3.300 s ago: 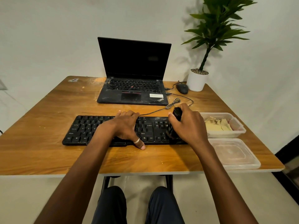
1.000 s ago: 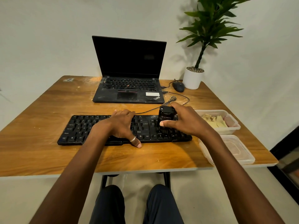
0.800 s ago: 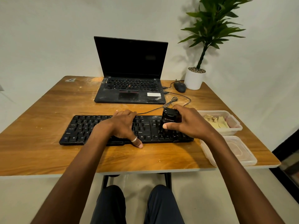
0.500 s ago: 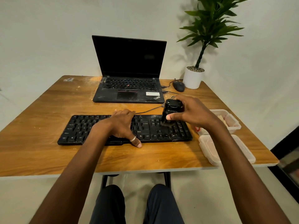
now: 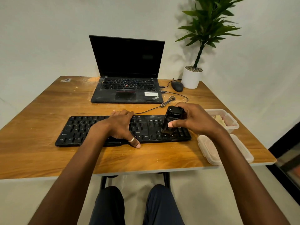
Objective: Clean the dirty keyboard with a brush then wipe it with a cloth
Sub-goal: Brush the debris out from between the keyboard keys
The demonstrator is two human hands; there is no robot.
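Observation:
A black keyboard [image 5: 78,132] lies across the near middle of the wooden table [image 5: 40,158]. My left hand [image 5: 121,125] rests flat on its middle keys, thumb over the front edge. My right hand [image 5: 193,120] grips a black brush [image 5: 172,119] with a stubby handle, held upright, its bristles down on the keys at the keyboard's right end. A yellow cloth [image 5: 218,118] lies in a clear plastic box [image 5: 233,124] to the right of the keyboard, partly hidden by my right hand.
An open black laptop [image 5: 128,88] stands behind the keyboard, with a mouse [image 5: 177,86] and a potted plant [image 5: 192,77] at the back right. The keyboard's cable [image 5: 168,101] loops between them. A clear lid [image 5: 211,151] lies near the table's right front edge.
My right hand has moved the brush back and forth over the keyboard's right end, lifting toward the far edge and coming back down onto the keys. My left hand has stayed put.

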